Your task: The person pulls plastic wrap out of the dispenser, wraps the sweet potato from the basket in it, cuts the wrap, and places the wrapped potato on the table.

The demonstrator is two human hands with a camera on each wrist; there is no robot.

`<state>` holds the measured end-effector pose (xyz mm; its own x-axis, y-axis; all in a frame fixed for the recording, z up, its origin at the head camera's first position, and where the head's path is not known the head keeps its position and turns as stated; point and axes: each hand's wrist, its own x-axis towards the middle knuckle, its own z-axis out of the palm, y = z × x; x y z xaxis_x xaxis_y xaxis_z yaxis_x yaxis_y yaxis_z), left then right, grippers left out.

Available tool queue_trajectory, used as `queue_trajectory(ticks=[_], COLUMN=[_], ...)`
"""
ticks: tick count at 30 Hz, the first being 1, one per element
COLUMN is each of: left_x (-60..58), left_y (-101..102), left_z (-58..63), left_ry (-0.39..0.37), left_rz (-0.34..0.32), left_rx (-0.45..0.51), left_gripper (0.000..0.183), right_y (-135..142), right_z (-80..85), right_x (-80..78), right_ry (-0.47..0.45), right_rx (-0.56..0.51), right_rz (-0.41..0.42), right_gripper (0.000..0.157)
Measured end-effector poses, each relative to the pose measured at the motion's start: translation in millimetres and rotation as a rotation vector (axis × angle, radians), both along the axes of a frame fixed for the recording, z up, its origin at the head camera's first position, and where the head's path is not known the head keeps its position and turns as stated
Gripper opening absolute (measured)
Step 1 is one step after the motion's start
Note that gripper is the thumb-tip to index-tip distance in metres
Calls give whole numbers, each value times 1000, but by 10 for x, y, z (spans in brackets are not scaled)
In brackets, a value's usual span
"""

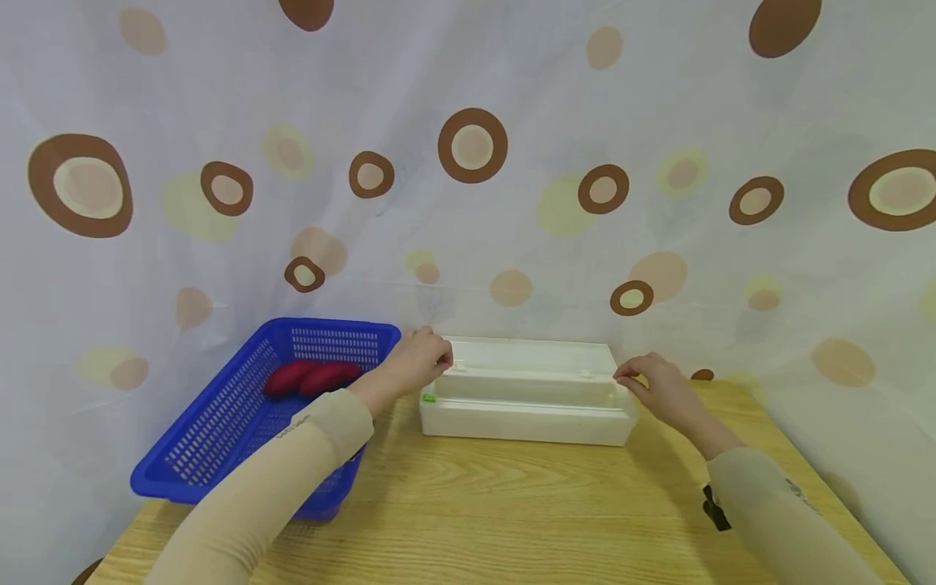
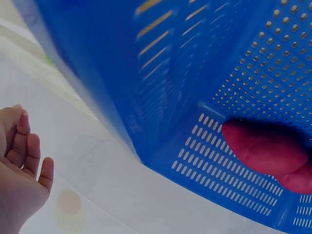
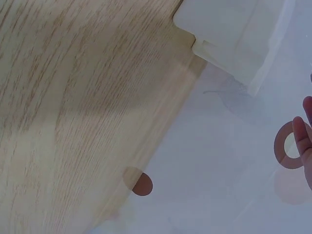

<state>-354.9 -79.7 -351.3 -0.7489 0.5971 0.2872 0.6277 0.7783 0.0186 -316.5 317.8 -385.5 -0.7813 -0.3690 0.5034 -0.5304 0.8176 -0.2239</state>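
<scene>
- Underneath, my wooden table meets a spotted curtain.
- White box lies lengthwise left-to-right, beside the blue basket.
- My left hand and right hand pinch its lid ends.

No text, label, brand, number or sign can be read in any view. On the left sleeve, at about 8 o'clock from the white box, a short line of dark print runs near the cuff, but it is too small and blurred to make out. On the right sleeve, at about 4 o'clock from the box, there is a dark mark near the cuff and a faint printed line further up the forearm; neither is legible. The small green tab on the box's left end bears no lettering that can be seen.
</scene>
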Motion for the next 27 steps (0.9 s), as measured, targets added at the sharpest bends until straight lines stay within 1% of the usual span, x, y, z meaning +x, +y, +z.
queue_trajectory(ticks=[7,13,16,19,22,27], left_x=[35,40,40,38,40,45], left_y=[1,1,9,17,21,28], left_z=[83,142,161,189,225,284], left_ry=[31,30,52,69,74,89], left_rz=[-14,2,-3,-10,-10,-7], left_rx=[-3,-14,-20,-25,-22,-23], left_gripper=[5,3,4,4,4,4], right_y=[-6,3,15,23,24,14], right_z=[98,178,208,247,293,369], right_x=[-4,-10,-3,4,11,34], right_ry=[40,42,36,40,48,45], right_rx=[17,28,38,49,51,53], right_rz=[-3,-10,-11,-10,-5,-6], right_gripper=[6,6,3,4,2,4])
